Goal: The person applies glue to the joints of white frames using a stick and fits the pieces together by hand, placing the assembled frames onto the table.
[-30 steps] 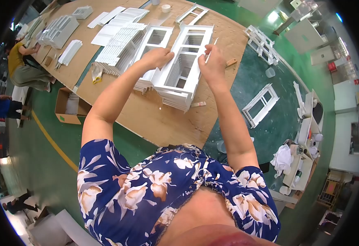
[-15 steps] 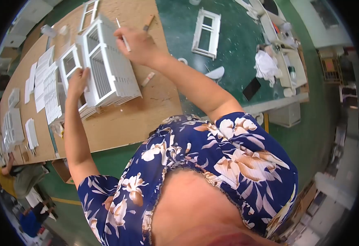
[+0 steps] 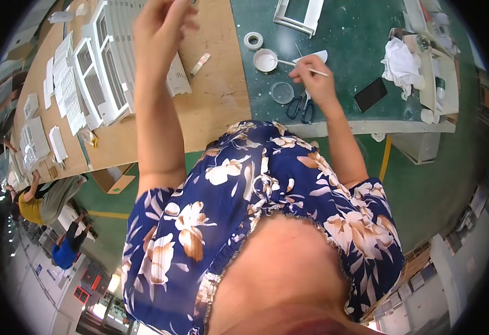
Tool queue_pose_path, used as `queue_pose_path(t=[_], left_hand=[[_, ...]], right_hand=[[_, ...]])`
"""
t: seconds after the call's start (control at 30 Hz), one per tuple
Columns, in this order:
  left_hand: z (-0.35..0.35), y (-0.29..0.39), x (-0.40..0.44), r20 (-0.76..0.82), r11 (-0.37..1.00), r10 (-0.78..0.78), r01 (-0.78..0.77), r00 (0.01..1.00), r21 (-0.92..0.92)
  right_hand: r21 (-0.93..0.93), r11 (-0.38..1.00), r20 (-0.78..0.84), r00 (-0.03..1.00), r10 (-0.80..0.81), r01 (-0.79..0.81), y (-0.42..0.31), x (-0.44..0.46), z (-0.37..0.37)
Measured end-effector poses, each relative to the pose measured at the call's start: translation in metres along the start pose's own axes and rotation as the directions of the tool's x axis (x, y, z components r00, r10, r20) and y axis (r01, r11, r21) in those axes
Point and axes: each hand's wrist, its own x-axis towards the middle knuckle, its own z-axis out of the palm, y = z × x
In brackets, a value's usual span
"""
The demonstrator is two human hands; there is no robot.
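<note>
In my right hand (image 3: 316, 84) is a thin white brush (image 3: 294, 65), pinched between the fingers. Its far end reaches into a small white cup (image 3: 265, 60). A pair of dark-handled scissors (image 3: 300, 107) and a clear round lid (image 3: 282, 92) lie just below. My left hand (image 3: 160, 25) is raised at the top edge, partly cut off and blurred, so its grip cannot be made out. Left of it stand white slatted frames (image 3: 107, 67), stacked and partly hidden by my left forearm.
A roll of tape (image 3: 253, 40), a dark phone (image 3: 370, 95) and a white cloth (image 3: 400, 62) lie on the green tabletop. A white window-like frame (image 3: 300, 19) is at the top. A small tube (image 3: 200, 65) rests on the brown board. Other people (image 3: 38, 204) are at the far left.
My right hand has moved from the white frames to the cup, taking the brush along. My left hand has let go of the frames and moved up and right. The view has shifted.
</note>
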Motion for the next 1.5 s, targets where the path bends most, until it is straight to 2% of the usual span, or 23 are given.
queue_pose_path(t=[0.07,0.13,0.2,0.27,0.3,0.37,0.4,0.43,0.5,0.57,0.7,0.77,0.87,1.0,1.07,1.1,1.17,1.2,1.27,1.3,1.37,1.47,1.5], left_hand=[[0.018,-0.017,0.043,0.023,0.977,-0.208,0.206,0.978,0.059],[0.034,-0.062,0.078,0.131,0.96,-0.24,0.215,0.962,0.179],[0.055,-0.107,0.104,0.21,0.952,-0.261,0.215,0.942,0.22],[0.072,-0.069,0.109,0.296,0.837,-0.366,0.173,0.882,0.519],[0.079,-0.087,0.12,0.298,0.839,-0.357,0.163,0.885,0.519],[0.1,-0.148,0.148,0.401,0.788,-0.365,0.05,0.84,0.614],[0.108,-0.148,0.155,0.41,0.796,-0.338,0.025,0.847,0.605],[0.116,-0.141,0.157,0.382,0.778,-0.374,0.062,0.845,0.625],[0.139,-0.144,0.156,0.356,0.768,-0.395,0.091,0.847,0.634],[0.158,-0.152,0.158,0.278,0.644,-0.507,0.145,0.816,0.751],[0.176,-0.13,0.154,0.222,0.603,-0.422,0.09,0.879,0.792],[0.184,-0.127,0.159,0.25,0.568,-0.498,0.094,0.83,0.818],[0.197,-0.132,0.162,0.26,0.512,-0.43,-0.004,0.865,0.859],[0.204,-0.116,0.158,0.244,0.481,-0.371,-0.04,0.896,0.876],[0.202,-0.108,0.164,0.21,0.58,-0.436,0.095,0.875,0.809],[0.204,-0.12,0.169,0.213,0.582,-0.419,0.081,0.882,0.809],[0.209,-0.153,0.175,0.304,0.776,-0.288,0.035,0.908,0.63],[0.209,-0.144,0.175,0.313,0.778,-0.273,0.018,0.91,0.628],[0.207,-0.128,0.168,0.258,0.886,-0.37,0.256,0.892,0.386],[0.203,-0.119,0.165,0.263,0.888,-0.367,0.251,0.892,0.386],[0.19,-0.097,0.161,0.301,0.943,-0.332,0.31,0.894,0.121],[0.147,-0.039,0.139,0.322,0.862,-0.305,0.404,0.896,-0.307],[0.131,-0.018,0.13,0.322,0.851,-0.272,0.383,0.907,-0.36]], right_hand=[[-0.074,0.997,0.032,0.999,0.0,0.003,0.008,0.003,0.031],[-0.095,0.995,0.049,0.999,0.001,0.003,0.014,0.003,0.049],[-0.198,0.976,0.109,0.991,-0.074,0.094,0.019,0.001,0.063],[-0.254,0.959,0.122,0.988,-0.093,0.122,0.026,-0.002,0.07],[-0.322,0.935,0.135,0.984,-0.113,0.151,0.026,-0.002,0.072],[-0.315,0.932,0.081,0.984,-0.161,0.179,0.01,-0.004,0.076],[-0.358,0.915,0.098,0.982,-0.163,0.188,0.005,-0.005,0.076],[-0.428,0.875,0.091,0.973,-0.21,0.229,-0.003,-0.005,0.077],[-0.414,0.884,0.098,0.976,-0.193,0.216,-0.02,-0.009,0.074],[-0.369,0.902,0.103,0.974,-0.2,0.224,-0.032,-0.012,0.075],[-0.34,0.906,0.113,0.967,-0.227,0.252,-0.039,-0.018,0.08],[-0.378,0.887,0.112,0.964,-0.239,0.264,-0.035,-0.017,0.08],[-0.352,0.901,0.078,0.967,-0.241,0.253,-0.032,-0.016,0.08],[-0.376,0.893,0.059,0.968,-0.243,0.247,-0.029,-0.017,0.08],[-0.379,0.887,0.074,0.964,-0.254,0.263,-0.03,-0.016,0.081],[-0.38,0.884,0.063,0.961,-0.27,0.273,-0.027,-0.014,0.082],[-0.465,0.857,0.113,0.975,-0.191,0.222,-0.022,-0.016,0.084],[-0.468,0.855,0.099,0.975,-0.2,0.223,-0.019,-0.015,0.084],[-0.472,0.844,0.096,0.966,-0.239,0.256,-0.015,-0.014,0.086],[-0.473,0.844,0.089,0.967,-0.24,0.253,-0.019,-0.016,0.082],[-0.405,0.872,0.05,0.959,-0.279,0.275,-0.03,-0.017,0.076],[-0.278,0.936,0.048,0.977,-0.209,0.214,-0.026,-0.018,0.076],[-0.292,0.938,0.052,0.983,-0.178,0.185,-0.022,-0.015,0.074]])
